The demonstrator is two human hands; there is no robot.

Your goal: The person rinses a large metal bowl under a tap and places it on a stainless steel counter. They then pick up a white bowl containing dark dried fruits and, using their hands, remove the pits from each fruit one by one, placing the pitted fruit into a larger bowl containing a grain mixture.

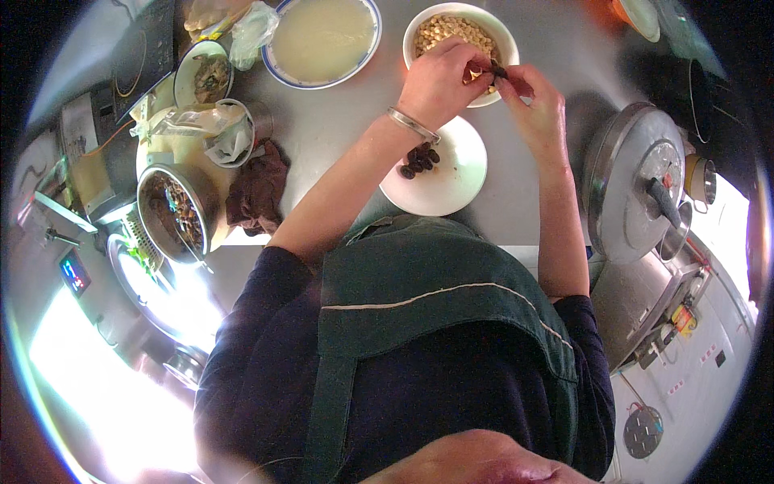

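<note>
Over the rim of a white bowl [511, 45] of pale beans, my left hand [444, 75] and my right hand [535, 100] meet at the fingertips. Pinched between them is a small dark piece [497, 71], perhaps of dried fruit; its exact kind is unclear. Part of the beans [447, 30] shows beyond my left hand. Nearer my body, a white plate [459, 163] holds several dark dried fruits [418, 161] at its left side, partly under my left wrist, which wears a metal bangle [414, 124].
A blue-rimmed dish [320, 39] of cloudy liquid stands left of the bowl. Further left are a metal pot [205, 212] of dark pieces, a brown cloth [260, 187], a small bowl [181, 78] and plastic bags [251, 36]. At the right is a large metal lid [629, 163].
</note>
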